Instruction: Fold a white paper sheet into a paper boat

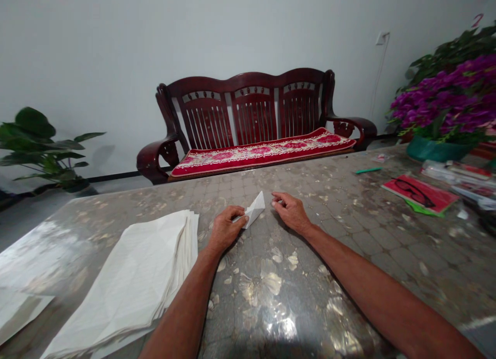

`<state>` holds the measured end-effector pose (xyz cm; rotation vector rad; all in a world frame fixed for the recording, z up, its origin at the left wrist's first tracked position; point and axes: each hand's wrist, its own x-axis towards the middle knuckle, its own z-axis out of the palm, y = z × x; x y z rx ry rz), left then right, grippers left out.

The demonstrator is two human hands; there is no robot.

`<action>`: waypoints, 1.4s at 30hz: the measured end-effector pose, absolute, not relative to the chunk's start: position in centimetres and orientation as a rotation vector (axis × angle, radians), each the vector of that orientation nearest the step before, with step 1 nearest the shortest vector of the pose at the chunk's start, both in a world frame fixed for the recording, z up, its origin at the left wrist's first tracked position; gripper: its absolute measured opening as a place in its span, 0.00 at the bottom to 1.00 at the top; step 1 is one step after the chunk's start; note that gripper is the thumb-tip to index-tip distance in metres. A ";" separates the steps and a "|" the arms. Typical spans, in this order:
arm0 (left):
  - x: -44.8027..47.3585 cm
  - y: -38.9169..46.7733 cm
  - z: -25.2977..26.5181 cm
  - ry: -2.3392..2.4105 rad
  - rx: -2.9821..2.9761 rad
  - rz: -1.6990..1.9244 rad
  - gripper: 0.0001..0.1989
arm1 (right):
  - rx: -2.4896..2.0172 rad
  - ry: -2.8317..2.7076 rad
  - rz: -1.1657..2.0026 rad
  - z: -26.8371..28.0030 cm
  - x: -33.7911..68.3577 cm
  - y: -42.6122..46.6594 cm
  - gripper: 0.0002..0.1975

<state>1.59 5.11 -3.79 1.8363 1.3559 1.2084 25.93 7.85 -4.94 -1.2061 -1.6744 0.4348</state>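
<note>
My left hand pinches a small piece of folded white paper by its left end, thumb and fingers closed on it. The paper is creased and comes to a point at the upper right; its left end is hidden by my fingers. A short gap to the right of it, my right hand holds nothing, its thumb and forefinger apart and pointing toward the paper. Both forearms reach over the patterned table cover. To the left of my left arm lies a stack of white sheets with uneven edges.
A green pen lies at the right. Beyond it, eyeglasses rest on a red booklet, near a teal pot of purple flowers. Another white sheet is at far left. A wooden bench stands behind the table.
</note>
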 end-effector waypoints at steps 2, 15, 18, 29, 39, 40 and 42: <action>1.8 5.3 -3.9 1.332 1.669 1.272 0.09 | -1.233 -1.606 0.496 -4.8 25.9 7.8 0.17; 3.8 4.9 -2.9 0.972 0.915 1.298 0.22 | -0.965 -1.063 1.385 -3.6 23.3 6.4 0.17; 3.7 5.1 -3.2 0.940 0.945 1.271 0.27 | -0.957 -1.039 1.431 -3.6 23.3 6.4 0.17; 4.2 4.6 -2.7 0.994 1.026 1.179 0.20 | -0.984 -1.035 1.417 -3.7 23.2 6.4 0.23; 4.8 4.7 -3.2 1.082 1.076 1.141 0.18 | -0.959 -1.097 1.407 -3.9 22.9 6.3 0.25; 4.8 4.7 -3.2 1.093 1.091 1.132 0.18 | -0.961 -1.103 1.403 -3.9 22.9 6.4 0.25; 4.9 4.7 -3.2 1.106 1.118 1.121 0.17 | -0.968 -1.111 1.395 -4.0 22.8 6.4 0.25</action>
